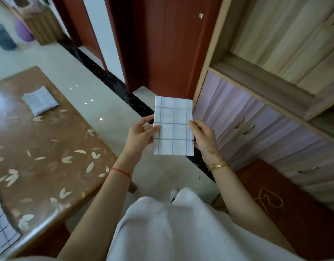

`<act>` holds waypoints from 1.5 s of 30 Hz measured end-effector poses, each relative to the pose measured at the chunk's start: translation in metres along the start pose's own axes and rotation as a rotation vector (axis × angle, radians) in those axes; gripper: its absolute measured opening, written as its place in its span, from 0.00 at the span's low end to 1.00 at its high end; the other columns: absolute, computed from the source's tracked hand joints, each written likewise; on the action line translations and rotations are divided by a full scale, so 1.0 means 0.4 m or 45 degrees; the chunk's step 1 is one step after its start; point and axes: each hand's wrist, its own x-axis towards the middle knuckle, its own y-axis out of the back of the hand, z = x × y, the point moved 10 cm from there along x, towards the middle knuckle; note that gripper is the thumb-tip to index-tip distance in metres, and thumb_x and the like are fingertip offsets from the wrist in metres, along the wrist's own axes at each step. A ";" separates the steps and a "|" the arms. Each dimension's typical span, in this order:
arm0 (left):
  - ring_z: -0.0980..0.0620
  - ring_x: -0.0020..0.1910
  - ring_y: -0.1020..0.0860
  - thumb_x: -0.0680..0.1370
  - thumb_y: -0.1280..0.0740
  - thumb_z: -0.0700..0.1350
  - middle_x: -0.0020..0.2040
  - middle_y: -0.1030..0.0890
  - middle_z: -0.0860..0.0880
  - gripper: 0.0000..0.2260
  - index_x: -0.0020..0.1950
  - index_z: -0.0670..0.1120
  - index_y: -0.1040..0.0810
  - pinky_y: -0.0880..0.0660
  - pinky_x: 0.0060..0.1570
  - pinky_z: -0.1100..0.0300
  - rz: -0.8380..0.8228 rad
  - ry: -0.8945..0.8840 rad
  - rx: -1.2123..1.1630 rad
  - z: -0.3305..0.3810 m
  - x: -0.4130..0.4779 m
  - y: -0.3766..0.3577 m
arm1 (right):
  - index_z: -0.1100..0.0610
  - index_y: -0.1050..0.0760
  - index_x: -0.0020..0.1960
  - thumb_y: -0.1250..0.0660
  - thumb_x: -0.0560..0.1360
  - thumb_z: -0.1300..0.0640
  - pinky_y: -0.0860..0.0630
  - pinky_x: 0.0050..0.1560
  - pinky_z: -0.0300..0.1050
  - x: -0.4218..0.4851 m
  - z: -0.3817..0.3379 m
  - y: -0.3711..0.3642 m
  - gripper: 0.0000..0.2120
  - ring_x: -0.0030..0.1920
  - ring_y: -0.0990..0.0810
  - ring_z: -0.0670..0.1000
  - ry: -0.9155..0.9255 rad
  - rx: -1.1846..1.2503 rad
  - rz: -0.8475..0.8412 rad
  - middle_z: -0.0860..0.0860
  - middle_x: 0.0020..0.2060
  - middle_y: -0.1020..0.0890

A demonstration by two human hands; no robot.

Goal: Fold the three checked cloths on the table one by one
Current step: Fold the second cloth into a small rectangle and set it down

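Soft daylight, table (49,140) glare, blurred, warped edges

Red-brown wooden door (168,48) straight beyond the fingers, dark floor strip (105,76) running diagonally below it. Right of the fingers: cabinet with lilac doors (237,117), dark red mat (286,208) nearer in. Far left of the fingers: purple bag (24,32), dark bin (3,39).
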 end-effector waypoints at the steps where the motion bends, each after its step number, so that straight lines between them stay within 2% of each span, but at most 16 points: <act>1: 0.50 0.50 0.16 0.78 0.31 0.38 0.46 0.15 0.50 0.14 0.62 0.50 0.22 0.19 0.51 0.56 0.037 -0.010 -0.018 0.014 0.029 -0.002 | 0.59 0.22 0.48 0.33 0.74 0.44 0.26 0.49 0.53 0.044 -0.014 -0.005 0.17 0.43 0.22 0.60 0.005 -0.010 -0.050 0.71 0.47 0.23; 3: 0.52 0.48 0.16 0.78 0.31 0.38 0.43 0.14 0.52 0.14 0.62 0.50 0.22 0.19 0.48 0.58 0.093 -0.031 -0.042 0.040 0.080 -0.001 | 0.62 0.22 0.49 0.34 0.76 0.47 0.27 0.49 0.51 0.128 -0.036 -0.018 0.16 0.45 0.23 0.65 0.026 -0.042 -0.131 0.72 0.51 0.25; 5: 0.52 0.48 0.16 0.78 0.31 0.38 0.45 0.14 0.51 0.14 0.61 0.51 0.22 0.18 0.48 0.58 0.147 -0.044 -0.059 0.060 0.126 0.006 | 0.63 0.22 0.48 0.35 0.79 0.51 0.28 0.49 0.48 0.207 -0.053 -0.038 0.14 0.44 0.23 0.56 0.023 -0.032 -0.211 0.70 0.49 0.23; 8: 0.49 0.51 0.16 0.78 0.31 0.38 0.50 0.14 0.47 0.13 0.60 0.51 0.22 0.18 0.49 0.58 0.216 -0.050 -0.082 0.081 0.190 0.030 | 0.56 0.20 0.44 0.36 0.80 0.55 0.24 0.44 0.41 0.313 -0.066 -0.077 0.09 0.44 0.20 0.46 -0.007 -0.051 -0.298 0.52 0.41 0.16; 10: 0.48 0.52 0.16 0.78 0.31 0.38 0.51 0.14 0.46 0.13 0.61 0.51 0.23 0.18 0.50 0.57 0.244 -0.044 -0.092 0.087 0.225 0.050 | 0.54 0.20 0.44 0.36 0.80 0.56 0.23 0.40 0.38 0.369 -0.069 -0.107 0.08 0.42 0.19 0.43 -0.038 -0.047 -0.338 0.47 0.40 0.17; 13: 0.47 0.54 0.17 0.78 0.31 0.38 0.54 0.15 0.44 0.16 0.65 0.48 0.24 0.19 0.54 0.54 0.307 -0.037 -0.092 0.097 0.287 0.095 | 0.59 0.21 0.48 0.37 0.80 0.57 0.25 0.34 0.35 0.467 -0.070 -0.172 0.08 0.38 0.19 0.41 -0.068 -0.045 -0.421 0.49 0.39 0.18; 16: 0.49 0.53 0.16 0.78 0.31 0.40 0.54 0.15 0.46 0.17 0.66 0.48 0.24 0.20 0.54 0.54 0.365 -0.028 -0.093 0.105 0.352 0.155 | 0.65 0.23 0.53 0.37 0.80 0.56 0.22 0.35 0.39 0.557 -0.074 -0.259 0.12 0.40 0.18 0.46 -0.082 -0.075 -0.514 0.54 0.42 0.19; 21: 0.49 0.53 0.16 0.78 0.30 0.40 0.52 0.14 0.46 0.18 0.67 0.46 0.25 0.20 0.50 0.56 0.433 -0.019 -0.124 0.118 0.473 0.273 | 0.60 0.21 0.53 0.34 0.79 0.55 0.20 0.43 0.45 0.713 -0.071 -0.429 0.09 0.44 0.18 0.49 -0.128 -0.058 -0.653 0.54 0.45 0.19; 25: 0.58 0.41 0.17 0.78 0.32 0.37 0.37 0.16 0.56 0.18 0.68 0.45 0.25 0.23 0.39 0.67 0.513 -0.034 -0.157 0.159 0.556 0.382 | 0.58 0.21 0.54 0.30 0.75 0.50 0.20 0.49 0.50 0.830 -0.081 -0.596 0.13 0.47 0.20 0.53 -0.159 -0.110 -0.775 0.55 0.45 0.21; 28: 0.61 0.31 0.20 0.79 0.33 0.37 0.33 0.18 0.57 0.15 0.65 0.45 0.24 0.27 0.31 0.71 0.638 -0.062 -0.208 0.215 0.602 0.476 | 0.61 0.23 0.57 0.31 0.76 0.53 0.20 0.52 0.54 0.907 -0.103 -0.732 0.14 0.48 0.18 0.53 -0.185 -0.138 -0.821 0.55 0.47 0.17; 30: 0.56 0.41 0.16 0.79 0.33 0.41 0.42 0.14 0.52 0.15 0.66 0.47 0.23 0.22 0.40 0.66 0.702 -0.064 -0.276 0.240 0.636 0.546 | 0.63 0.24 0.56 0.32 0.77 0.58 0.19 0.47 0.47 0.955 -0.125 -0.825 0.11 0.45 0.17 0.49 -0.188 -0.101 -0.830 0.52 0.44 0.17; 32: 0.52 0.51 0.16 0.79 0.32 0.45 0.52 0.14 0.50 0.14 0.65 0.49 0.22 0.20 0.48 0.59 0.757 -0.046 -0.355 0.254 0.665 0.606 | 0.63 0.24 0.56 0.33 0.77 0.60 0.19 0.48 0.46 0.995 -0.146 -0.907 0.10 0.46 0.17 0.49 -0.199 -0.046 -0.819 0.53 0.45 0.16; 34: 0.55 0.48 0.16 0.79 0.32 0.46 0.50 0.14 0.53 0.11 0.61 0.49 0.19 0.20 0.48 0.59 0.812 -0.015 -0.463 0.253 0.690 0.654 | 0.64 0.25 0.57 0.33 0.77 0.60 0.18 0.49 0.48 1.030 -0.156 -0.973 0.11 0.49 0.17 0.52 -0.214 -0.003 -0.795 0.54 0.47 0.16; 36: 0.54 0.47 0.17 0.80 0.33 0.45 0.48 0.15 0.50 0.08 0.57 0.47 0.19 0.20 0.50 0.61 0.845 0.005 -0.599 0.252 0.711 0.685 | 0.63 0.25 0.58 0.33 0.77 0.61 0.19 0.42 0.43 1.056 -0.164 -1.034 0.11 0.47 0.16 0.50 -0.238 0.053 -0.780 0.53 0.47 0.16; 41: 0.50 0.48 0.18 0.79 0.33 0.39 0.51 0.17 0.44 0.05 0.54 0.43 0.20 0.21 0.49 0.62 1.017 -0.013 -0.914 0.234 0.748 0.787 | 0.60 0.26 0.57 0.34 0.78 0.60 0.20 0.39 0.42 1.097 -0.166 -1.202 0.09 0.46 0.17 0.51 -0.324 0.163 -0.825 0.54 0.47 0.17; 45: 0.52 0.45 0.16 0.81 0.36 0.36 0.49 0.15 0.46 0.08 0.58 0.43 0.22 0.18 0.42 0.61 1.189 -0.154 -1.018 0.250 0.774 0.882 | 0.59 0.27 0.55 0.36 0.78 0.62 0.21 0.36 0.40 1.112 -0.151 -1.365 0.06 0.45 0.18 0.51 -0.414 0.172 -0.998 0.54 0.47 0.19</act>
